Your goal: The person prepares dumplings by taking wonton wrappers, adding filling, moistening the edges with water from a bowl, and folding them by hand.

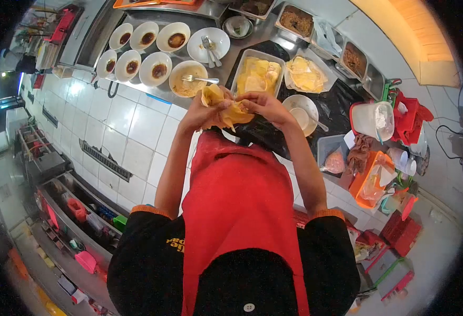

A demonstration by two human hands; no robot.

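Note:
Between my two hands are thin yellow dough wrappers [237, 114], creased and overlapping. My left hand [206, 111] pinches their left side, where one sheet stands up. The fingers of my right hand [265, 107] are closed on their right side. Just beyond is a white tray [235, 84] holding more folded yellow pieces. A stack of flat yellow wrappers [305, 72] lies on a sheet to its right. Near my left hand stands a bowl [173, 84] with pale residue and a fork [200, 79] across it. A white bowl [306, 100] with a spoon is beside my right forearm.
Several white bowls [153, 69] with dark sauce line the counter at left, beside a plate [218, 39] with forks. Metal containers [295, 21] of brown filling stand at the back right. A lidded tub [371, 120] and an orange basket [368, 179] are at right.

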